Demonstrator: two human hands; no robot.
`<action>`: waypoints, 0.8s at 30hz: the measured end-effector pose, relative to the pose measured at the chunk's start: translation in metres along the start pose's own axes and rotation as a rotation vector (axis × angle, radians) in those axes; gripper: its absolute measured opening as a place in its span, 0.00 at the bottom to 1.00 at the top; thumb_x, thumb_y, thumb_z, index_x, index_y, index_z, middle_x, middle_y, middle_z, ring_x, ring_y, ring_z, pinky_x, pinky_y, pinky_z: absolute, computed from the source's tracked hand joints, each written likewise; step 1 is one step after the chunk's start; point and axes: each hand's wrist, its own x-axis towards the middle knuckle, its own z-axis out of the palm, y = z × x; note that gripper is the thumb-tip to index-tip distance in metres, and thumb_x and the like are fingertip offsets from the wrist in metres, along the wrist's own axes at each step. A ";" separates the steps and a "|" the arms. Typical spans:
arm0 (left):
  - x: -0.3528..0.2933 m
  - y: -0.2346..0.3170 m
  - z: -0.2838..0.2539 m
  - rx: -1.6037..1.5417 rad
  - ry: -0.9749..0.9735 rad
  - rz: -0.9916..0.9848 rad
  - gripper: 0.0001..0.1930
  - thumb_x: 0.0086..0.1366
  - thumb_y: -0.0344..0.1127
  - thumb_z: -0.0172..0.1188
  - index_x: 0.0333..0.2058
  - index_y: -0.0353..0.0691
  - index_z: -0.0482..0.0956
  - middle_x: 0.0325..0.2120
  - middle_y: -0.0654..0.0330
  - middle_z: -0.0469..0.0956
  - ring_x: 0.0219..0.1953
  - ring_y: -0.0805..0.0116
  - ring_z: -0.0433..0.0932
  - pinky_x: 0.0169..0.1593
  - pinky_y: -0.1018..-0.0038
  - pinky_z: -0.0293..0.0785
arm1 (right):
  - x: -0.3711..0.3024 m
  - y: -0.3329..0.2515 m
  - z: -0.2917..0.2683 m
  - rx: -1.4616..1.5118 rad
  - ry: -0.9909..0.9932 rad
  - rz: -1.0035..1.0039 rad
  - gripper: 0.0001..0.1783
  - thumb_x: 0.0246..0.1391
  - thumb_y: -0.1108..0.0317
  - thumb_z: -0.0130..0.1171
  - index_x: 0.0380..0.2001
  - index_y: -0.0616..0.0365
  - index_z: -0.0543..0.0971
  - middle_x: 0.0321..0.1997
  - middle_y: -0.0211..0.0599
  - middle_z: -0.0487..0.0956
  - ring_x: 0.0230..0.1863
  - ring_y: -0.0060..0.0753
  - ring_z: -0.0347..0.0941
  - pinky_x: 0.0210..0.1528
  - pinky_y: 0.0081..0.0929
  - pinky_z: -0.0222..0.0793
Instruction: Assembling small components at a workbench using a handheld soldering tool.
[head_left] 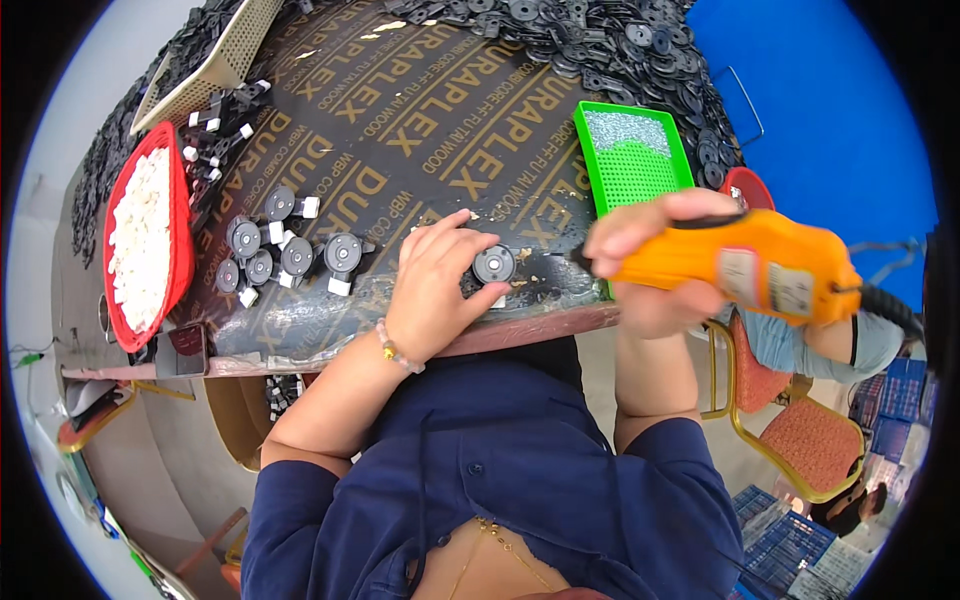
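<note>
My left hand (436,278) rests on the dark tabletop, with thumb and forefinger curled around a round black plastic part (494,264). A little white piece shows at that part's lower edge. In my right hand (655,250) is an orange electric screwdriver (765,262), held level with its black tip pointing left, to the right of the round part and apart from it. A black coiled cable runs from its rear end. Left of my left hand lie several similar black round parts (342,254) with white tabs.
Silver screws lie at the far end of a green tray (602,185). A red basket (180,235) of white pieces stands at the left, by a beige basket (232,62). Loose black parts (560,30) are heaped along the far edge. A red bowl (750,186) sits behind my right hand.
</note>
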 end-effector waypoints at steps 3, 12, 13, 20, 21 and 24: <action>0.000 0.000 0.000 0.002 0.010 0.014 0.26 0.51 0.40 0.77 0.49 0.43 0.82 0.45 0.59 0.81 0.64 0.54 0.71 0.65 0.56 0.61 | 0.003 0.018 0.020 -0.051 -0.075 0.081 0.41 0.55 0.32 0.63 0.52 0.58 0.67 0.29 0.41 0.80 0.24 0.32 0.77 0.32 0.33 0.76; 0.000 -0.002 0.000 0.008 0.026 0.023 0.27 0.49 0.40 0.77 0.49 0.42 0.82 0.45 0.59 0.81 0.64 0.54 0.71 0.64 0.56 0.61 | 0.007 0.034 0.034 -0.044 -0.119 0.159 0.38 0.53 0.35 0.67 0.45 0.59 0.68 0.28 0.41 0.80 0.22 0.28 0.75 0.32 0.29 0.76; 0.000 -0.002 0.000 0.020 0.031 0.039 0.27 0.49 0.40 0.77 0.49 0.41 0.82 0.45 0.59 0.81 0.64 0.54 0.71 0.64 0.56 0.61 | 0.007 0.035 0.037 -0.028 -0.145 0.160 0.37 0.53 0.35 0.68 0.44 0.58 0.69 0.28 0.41 0.80 0.22 0.28 0.75 0.32 0.29 0.75; 0.000 -0.002 0.002 0.013 0.049 0.081 0.27 0.50 0.41 0.77 0.49 0.41 0.82 0.44 0.59 0.81 0.64 0.54 0.71 0.63 0.56 0.62 | 0.004 0.030 0.039 -0.124 -0.073 0.144 0.38 0.52 0.34 0.68 0.45 0.58 0.70 0.26 0.40 0.79 0.21 0.28 0.74 0.30 0.29 0.75; -0.001 -0.001 0.002 0.028 0.038 0.064 0.27 0.50 0.42 0.76 0.49 0.41 0.82 0.44 0.59 0.81 0.64 0.54 0.71 0.63 0.56 0.62 | 0.003 0.031 0.032 -0.062 -0.025 0.162 0.39 0.53 0.32 0.66 0.46 0.58 0.69 0.26 0.40 0.79 0.21 0.29 0.74 0.29 0.30 0.75; -0.003 -0.002 0.002 0.037 0.024 0.069 0.26 0.52 0.45 0.75 0.49 0.42 0.82 0.44 0.60 0.81 0.65 0.54 0.71 0.64 0.54 0.61 | 0.002 0.025 -0.003 -0.001 0.104 0.061 0.43 0.54 0.28 0.60 0.52 0.58 0.69 0.26 0.40 0.78 0.21 0.31 0.74 0.27 0.33 0.74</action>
